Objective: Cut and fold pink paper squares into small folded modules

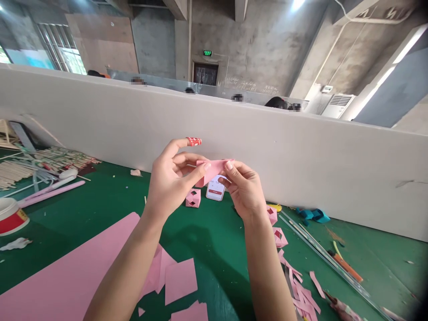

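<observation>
A small folded piece of pink paper (214, 167) is held up above the table between my two hands. My left hand (174, 174) pinches its left part with the thumb and fingers, while the index finger, wrapped at the tip in a red patterned covering, stands raised. On the right end, my right hand (245, 185) grips the paper between thumb and fingertips. Behind and below the paper a phone (216, 191) leans upright with a timer on its screen. Beside the phone sits a folded pink paper box (193, 198) with diamond-shaped openings.
Pink sheets (181, 280) lie near my forearms, with a large pink sheet (76, 272) at left. Paper strips (302, 294), another folded box (279, 237) and clear rods (331, 258) are at right. A cup (11, 216) and sticks (63, 162) stand left; a white partition (301, 151) rises behind.
</observation>
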### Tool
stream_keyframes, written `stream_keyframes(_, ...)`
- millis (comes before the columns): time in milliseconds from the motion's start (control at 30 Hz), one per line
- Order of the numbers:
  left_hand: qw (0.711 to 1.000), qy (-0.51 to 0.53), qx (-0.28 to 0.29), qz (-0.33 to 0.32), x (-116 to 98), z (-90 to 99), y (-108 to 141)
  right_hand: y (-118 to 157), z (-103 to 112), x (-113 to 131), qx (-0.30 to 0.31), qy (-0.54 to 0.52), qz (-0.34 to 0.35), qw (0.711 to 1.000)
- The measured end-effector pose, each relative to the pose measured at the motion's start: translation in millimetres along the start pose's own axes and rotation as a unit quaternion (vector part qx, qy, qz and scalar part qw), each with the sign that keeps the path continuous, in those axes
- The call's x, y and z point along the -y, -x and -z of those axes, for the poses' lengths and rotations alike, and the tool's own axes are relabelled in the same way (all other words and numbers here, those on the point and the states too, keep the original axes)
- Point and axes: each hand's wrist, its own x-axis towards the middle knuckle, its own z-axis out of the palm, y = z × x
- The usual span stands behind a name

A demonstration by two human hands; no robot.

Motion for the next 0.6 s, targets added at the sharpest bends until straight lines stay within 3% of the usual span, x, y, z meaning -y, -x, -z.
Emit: stream_keyframes(600,1.000,0.012,0.012,0.009,1.4,4.3,-4.3,2.4,-4.0,-2.3,0.007,-0.025,0.011,1.000)
